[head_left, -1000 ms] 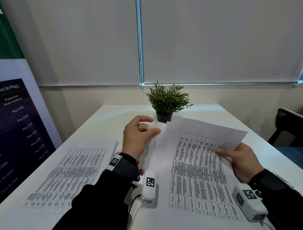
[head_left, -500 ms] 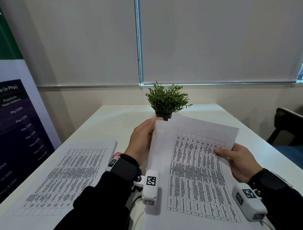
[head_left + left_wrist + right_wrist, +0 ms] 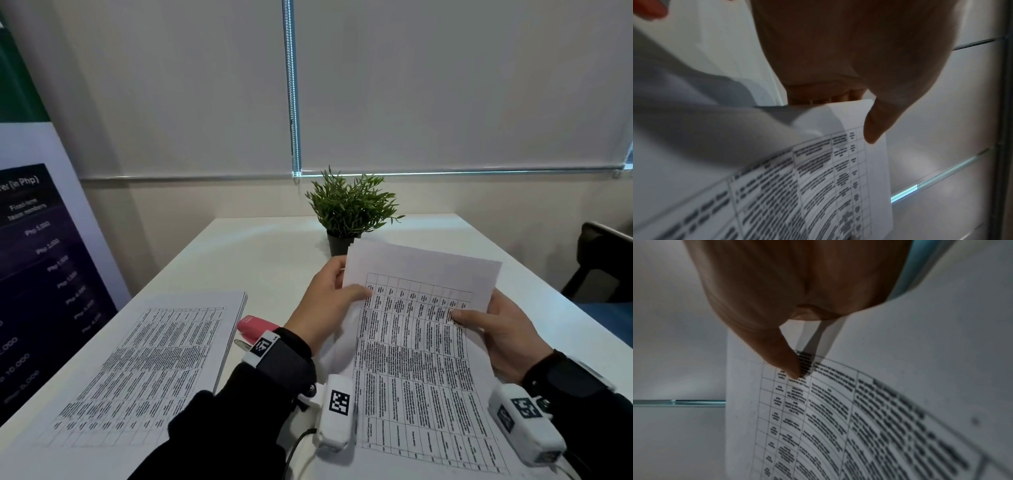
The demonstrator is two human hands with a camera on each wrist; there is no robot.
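Note:
Both hands hold up printed sheets (image 3: 416, 329) covered by a table of small text, tilted above the white table (image 3: 260, 263). My left hand (image 3: 337, 298) pinches the sheets' upper left edge, thumb on the printed face and fingers behind. My right hand (image 3: 486, 318) pinches the upper right edge the same way. The left wrist view shows the thumb (image 3: 877, 126) pressed on the sheets (image 3: 838, 178). In the right wrist view the thumb (image 3: 785, 363) lies on the sheets (image 3: 838, 418). A thick stack of printed paper (image 3: 144, 370) lies flat at the left.
A pink stapler (image 3: 255, 327) lies between the stack and my left wrist. A small potted plant (image 3: 349, 212) stands at the table's far middle. A dark poster (image 3: 37, 274) leans at the left, and a dark chair (image 3: 603, 260) stands at the right.
My left hand, which hovered open beside the sheets a second ago, has closed on their upper left edge. The sheets are raised a little. The right hand keeps its hold.

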